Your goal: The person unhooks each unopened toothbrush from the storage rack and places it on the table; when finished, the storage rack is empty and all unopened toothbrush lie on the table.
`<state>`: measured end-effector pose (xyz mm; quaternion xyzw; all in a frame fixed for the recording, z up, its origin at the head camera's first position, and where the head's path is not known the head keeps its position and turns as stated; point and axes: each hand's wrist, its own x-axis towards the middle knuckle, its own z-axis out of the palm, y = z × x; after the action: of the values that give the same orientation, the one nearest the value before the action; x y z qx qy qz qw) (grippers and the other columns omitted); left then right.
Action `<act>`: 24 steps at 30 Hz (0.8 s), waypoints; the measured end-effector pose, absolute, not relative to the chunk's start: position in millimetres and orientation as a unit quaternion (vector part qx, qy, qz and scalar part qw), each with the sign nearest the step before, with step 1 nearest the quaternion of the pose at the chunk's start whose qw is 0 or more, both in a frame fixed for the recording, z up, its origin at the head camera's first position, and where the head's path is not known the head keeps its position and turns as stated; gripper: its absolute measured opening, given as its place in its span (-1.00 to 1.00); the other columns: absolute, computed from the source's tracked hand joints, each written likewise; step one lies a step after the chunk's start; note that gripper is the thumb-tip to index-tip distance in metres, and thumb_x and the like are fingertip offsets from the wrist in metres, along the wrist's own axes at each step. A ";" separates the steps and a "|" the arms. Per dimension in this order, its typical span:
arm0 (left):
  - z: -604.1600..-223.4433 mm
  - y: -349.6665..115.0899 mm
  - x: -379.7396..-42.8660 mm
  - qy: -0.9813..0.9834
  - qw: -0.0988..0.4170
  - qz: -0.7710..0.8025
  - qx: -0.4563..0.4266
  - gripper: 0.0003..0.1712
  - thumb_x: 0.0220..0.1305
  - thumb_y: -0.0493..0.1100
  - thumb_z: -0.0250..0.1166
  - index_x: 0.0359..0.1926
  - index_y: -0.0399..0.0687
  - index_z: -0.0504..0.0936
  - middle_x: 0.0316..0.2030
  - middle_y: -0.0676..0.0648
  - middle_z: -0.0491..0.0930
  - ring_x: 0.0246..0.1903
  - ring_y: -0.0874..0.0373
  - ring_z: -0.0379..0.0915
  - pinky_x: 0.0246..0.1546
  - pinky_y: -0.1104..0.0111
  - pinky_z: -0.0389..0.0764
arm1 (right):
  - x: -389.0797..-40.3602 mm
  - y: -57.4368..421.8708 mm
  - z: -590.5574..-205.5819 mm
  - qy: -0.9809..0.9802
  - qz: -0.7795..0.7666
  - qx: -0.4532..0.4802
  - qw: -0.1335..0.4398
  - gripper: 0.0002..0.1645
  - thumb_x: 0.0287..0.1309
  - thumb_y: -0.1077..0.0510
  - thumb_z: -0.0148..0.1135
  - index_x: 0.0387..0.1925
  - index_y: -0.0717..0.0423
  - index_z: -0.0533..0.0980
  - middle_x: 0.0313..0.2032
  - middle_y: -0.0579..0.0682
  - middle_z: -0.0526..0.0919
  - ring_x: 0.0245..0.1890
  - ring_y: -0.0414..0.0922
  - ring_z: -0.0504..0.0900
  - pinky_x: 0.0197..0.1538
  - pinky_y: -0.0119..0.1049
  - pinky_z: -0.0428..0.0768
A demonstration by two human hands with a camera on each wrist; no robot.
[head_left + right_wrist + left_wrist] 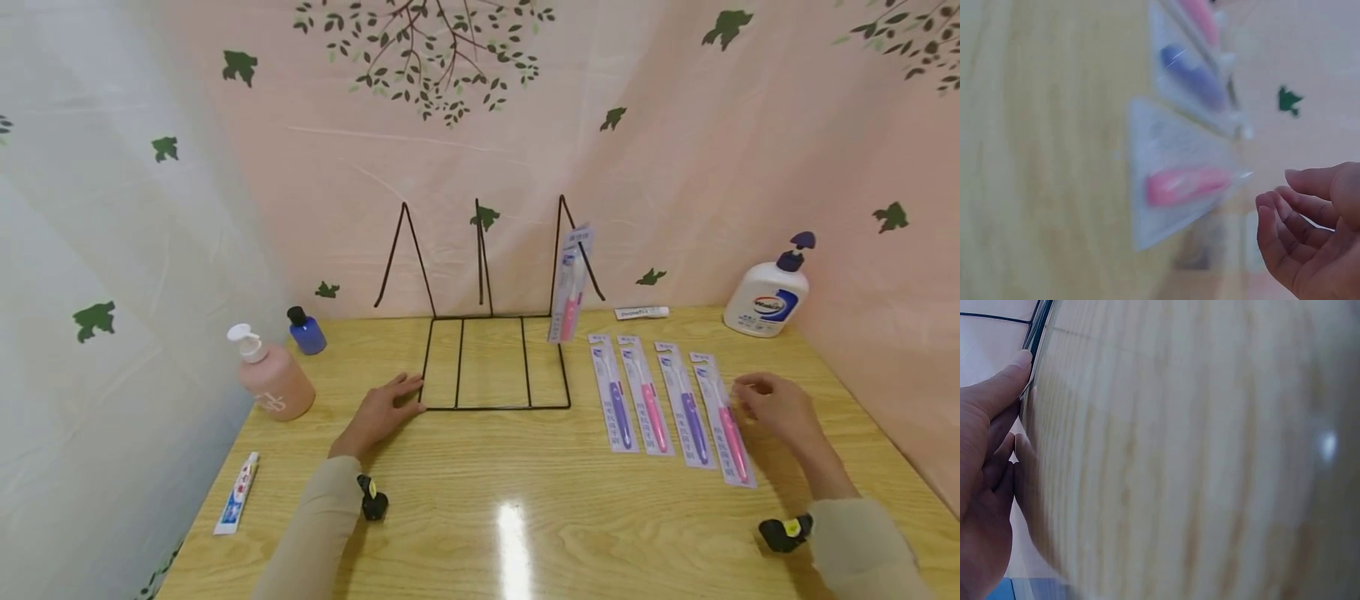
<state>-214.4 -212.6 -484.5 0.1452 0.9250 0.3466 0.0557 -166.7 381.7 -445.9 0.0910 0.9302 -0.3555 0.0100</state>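
Observation:
A black wire rack stands at the middle back, with one packaged pink toothbrush hanging on its right prong. My left hand rests at the rack's front left corner, thumb and fingers relaxed against the wire. Four blister-packed toothbrushes lie in a row to the right: a purple one, a pink one, another purple one and a pink one at the right end. My right hand hovers just right of that end pack, fingers loosely bent and nothing between them.
At left stand a pink pump bottle and a blue bottle, with a toothpaste tube nearer me. A white tube lies behind the packs. The white pump bottle occupies the back right, before the curtain.

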 end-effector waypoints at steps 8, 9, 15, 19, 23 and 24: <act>-483.0 -212.5 -213.3 0.925 0.055 0.347 0.148 -0.36 0.29 0.01 0.26 0.34 -0.06 0.38 0.39 -0.04 0.26 0.45 -0.08 -0.02 0.37 -0.11 0.09 | -170.7 348.7 -405.5 0.931 -0.345 0.039 -0.116 -0.39 0.39 -0.14 -0.05 0.19 0.26 0.40 -0.01 0.32 0.53 -0.10 0.20 0.56 -0.38 -0.62 0.43; -483.0 -212.3 -213.3 0.924 0.056 0.348 0.145 -0.36 0.29 0.02 0.26 0.34 -0.05 0.38 0.39 -0.02 0.26 0.45 -0.06 -0.02 0.37 -0.10 0.09 | -171.4 342.5 -400.7 0.927 -0.349 0.030 -0.130 -0.41 0.39 -0.12 -0.03 0.19 0.25 0.41 -0.01 0.31 0.53 -0.08 0.19 0.55 -0.37 -0.64 0.41; -484.9 -212.9 -214.0 0.924 0.059 0.351 0.143 -0.35 0.29 0.04 0.26 0.35 -0.01 0.38 0.39 0.01 0.25 0.45 -0.03 -0.03 0.38 -0.08 0.08 | -179.7 304.1 -379.0 0.907 -0.374 -0.019 -0.193 -0.52 0.35 -0.04 0.08 0.12 0.19 0.48 -0.07 0.18 0.59 -0.14 -0.26 0.51 -0.22 -0.79 0.33; -486.0 -213.6 -214.8 0.922 0.058 0.353 0.146 -0.35 0.29 0.04 0.26 0.35 -0.02 0.38 0.39 0.01 0.26 0.45 -0.04 -0.02 0.38 -0.09 0.09 | -187.8 284.0 -370.5 0.893 -0.396 -0.048 -0.208 -0.55 0.33 -0.02 0.11 0.13 0.14 0.49 -0.07 0.13 0.60 -0.20 -0.56 0.39 -0.15 -0.84 0.31; -487.0 -213.7 -215.6 0.922 0.061 0.354 0.142 -0.35 0.28 0.04 0.26 0.34 -0.02 0.38 0.40 0.00 0.25 0.45 -0.05 -0.02 0.38 -0.10 0.08 | -198.2 267.5 -366.6 0.883 -0.412 -0.068 -0.213 -0.57 0.33 0.00 0.12 0.13 0.11 0.49 -0.06 0.09 0.60 -0.14 -0.43 0.46 -0.11 -0.81 0.34; -487.3 -213.8 -215.7 0.922 0.061 0.355 0.141 -0.35 0.28 0.04 0.26 0.34 -0.02 0.38 0.40 -0.01 0.24 0.45 -0.05 -0.03 0.38 -0.10 0.08 | -201.3 263.7 -366.3 0.881 -0.414 -0.073 -0.216 -0.58 0.33 0.02 0.12 0.13 0.11 0.49 -0.07 0.09 0.61 -0.13 -0.37 0.49 -0.11 -0.80 0.36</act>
<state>-215.7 -213.8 -487.3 0.1407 0.9223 0.3546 0.0614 -201.3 263.7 -366.3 -0.0729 0.8812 -0.4139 -0.2165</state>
